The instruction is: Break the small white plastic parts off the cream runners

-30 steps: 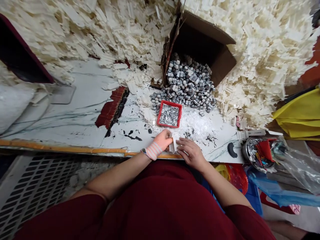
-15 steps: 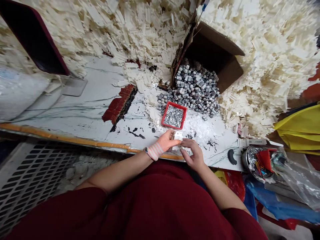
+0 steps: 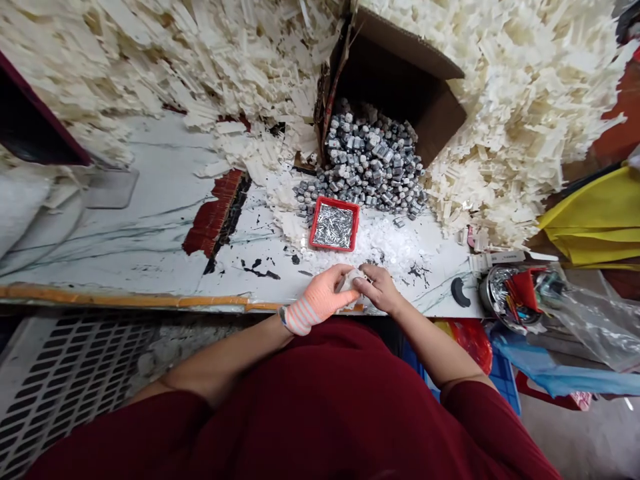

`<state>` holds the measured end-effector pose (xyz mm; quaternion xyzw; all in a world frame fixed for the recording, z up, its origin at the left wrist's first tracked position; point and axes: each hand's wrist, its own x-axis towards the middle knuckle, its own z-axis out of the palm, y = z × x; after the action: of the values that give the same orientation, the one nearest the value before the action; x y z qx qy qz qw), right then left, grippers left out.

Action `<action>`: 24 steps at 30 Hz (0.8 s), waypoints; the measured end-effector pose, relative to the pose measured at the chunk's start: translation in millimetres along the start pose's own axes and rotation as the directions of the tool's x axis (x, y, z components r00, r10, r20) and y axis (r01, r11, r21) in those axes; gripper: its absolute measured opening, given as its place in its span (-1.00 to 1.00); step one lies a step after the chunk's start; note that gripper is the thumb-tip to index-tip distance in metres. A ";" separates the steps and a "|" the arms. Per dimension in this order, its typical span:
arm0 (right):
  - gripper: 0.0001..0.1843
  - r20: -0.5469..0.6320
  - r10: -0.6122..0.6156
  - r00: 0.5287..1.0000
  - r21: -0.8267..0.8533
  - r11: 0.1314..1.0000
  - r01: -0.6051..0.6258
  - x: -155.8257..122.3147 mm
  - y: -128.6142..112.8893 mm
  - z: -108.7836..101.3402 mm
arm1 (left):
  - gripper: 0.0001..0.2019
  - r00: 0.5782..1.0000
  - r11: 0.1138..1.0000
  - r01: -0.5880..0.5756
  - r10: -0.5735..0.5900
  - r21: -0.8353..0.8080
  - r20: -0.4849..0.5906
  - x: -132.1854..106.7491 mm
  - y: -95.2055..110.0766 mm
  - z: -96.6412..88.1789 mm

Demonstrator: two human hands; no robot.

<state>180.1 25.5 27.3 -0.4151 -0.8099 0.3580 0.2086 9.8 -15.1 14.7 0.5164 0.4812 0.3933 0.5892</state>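
My left hand (image 3: 323,295), in an orange glove with a striped cuff, is closed around a small white plastic piece (image 3: 351,280) at the table's near edge. My bare right hand (image 3: 381,288) pinches the same piece from the right, fingertips meeting the left hand's. Just beyond them stands a red tray (image 3: 334,227) full of small shiny metal pins. Behind the tray lies a heap of grey metal parts (image 3: 367,163) spilling out of a tipped cardboard box (image 3: 400,73).
Big piles of white plastic pieces (image 3: 515,120) cover the back and right of the white marble table (image 3: 125,233). A round tin with red items (image 3: 507,297) and plastic bags sit at the right. A metal grille (image 3: 60,380) lies below left.
Both hands have stayed together on the white piece and drawn slightly closer to the table's edge; the right hand's fingers now cover more of it. The camera swayed right, then back.
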 end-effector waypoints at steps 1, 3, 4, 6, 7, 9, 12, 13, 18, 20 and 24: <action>-0.43 -0.004 -0.019 1.000 -0.028 0.999 0.019 0.8 -1.5 -2.6 | -0.58 1.000 1.000 -0.006 0.006 -0.018 0.003 0.6 -0.7 -1.3; -0.42 -0.005 -0.073 0.997 -0.135 0.988 0.072 3.0 -6.1 -9.8 | -0.56 1.000 0.998 -0.027 0.027 -0.057 -0.013 1.7 -2.5 -4.3; -0.41 0.005 -0.105 0.994 -0.205 0.973 0.104 4.0 -9.0 -13.4 | -0.56 0.999 0.997 -0.036 0.034 -0.066 -0.033 1.9 -3.2 -5.6; -0.42 0.043 -0.167 0.985 -0.342 0.924 0.171 4.9 -15.4 -18.5 | -0.56 0.997 0.997 -0.040 0.036 -0.059 -0.065 0.8 -3.7 -7.4; -0.44 0.068 -0.193 0.979 -0.391 0.898 0.204 4.8 -18.2 -19.4 | -0.55 0.997 0.998 -0.034 0.031 -0.050 -0.068 -0.4 -3.1 -7.8; -0.48 0.098 -0.241 0.966 -0.437 0.862 0.259 3.4 -22.0 -17.5 | -0.56 0.998 1.000 -0.019 0.018 -0.020 -0.056 -3.7 -0.4 -7.7; -0.48 0.069 -0.279 0.958 -0.433 0.857 0.281 0.3 -22.6 -10.0 | -0.58 0.999 0.999 -0.002 0.004 0.041 -0.038 -8.0 5.1 -6.8; -0.48 0.052 -0.278 0.959 -0.431 0.860 0.273 -0.6 -22.1 -8.0 | -0.59 0.999 0.998 0.002 0.000 0.056 -0.039 -8.7 6.4 -6.5; -0.50 0.088 -0.221 0.971 -0.376 0.896 0.238 -1.1 -23.0 -15.6 | -0.55 1.000 1.000 -0.002 0.002 -0.012 -0.025 -7.0 5.2 -9.8; -0.55 0.150 -0.211 0.966 -0.266 0.932 0.245 -1.3 -25.3 -24.4 | -0.54 1.000 0.998 -0.009 0.009 -0.054 -0.003 -6.5 4.0 -13.7; -0.68 0.153 -0.150 0.977 -0.132 0.976 0.171 -5.3 -30.7 -32.9 | -0.51 0.998 0.999 0.033 -0.034 0.029 0.059 -9.8 8.4 -20.8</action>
<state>187.9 22.3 71.8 -0.3356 -0.8774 0.3090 0.1483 -12.4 -18.5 24.5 0.5278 0.4776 0.3611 0.6024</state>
